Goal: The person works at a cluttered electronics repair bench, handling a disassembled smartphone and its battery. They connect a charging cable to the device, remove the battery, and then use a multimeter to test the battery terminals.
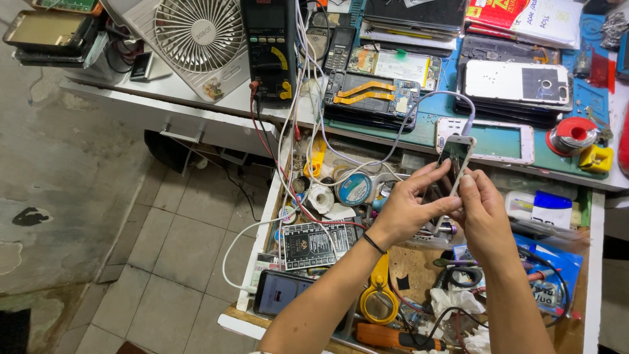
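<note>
Pretty packed bench here. Taking the open drawer [593, 262] as the landmark: above it on the white worktop [196, 98] sit a small white fan [198, 34], a black multimeter [270, 46] with red and black leads trailing down, an opened phone with orange flex strips [370, 95], a stack of phones with a white back cover on top [517, 84], and a solder spool with a red core [573, 134] off to the right. Inside the drawer it's rolls of tape [354, 189], a dark repair mat [314, 244], a lit-up phone [282, 293] at the near-left corner, yellow-handled scissors [379, 295] and a blue-and-white bottle [540, 206]. White cables [295, 118] hang over the drawer's left half, right beside the arms.

Both hands are raised over the middle of the drawer. The left hand [409, 206] and right hand [483, 213] each pinch a small phone [452, 164] between them, fingers closed on its lower edges, its top end poking up past the fingertips with a white cable plugged in there.
</note>
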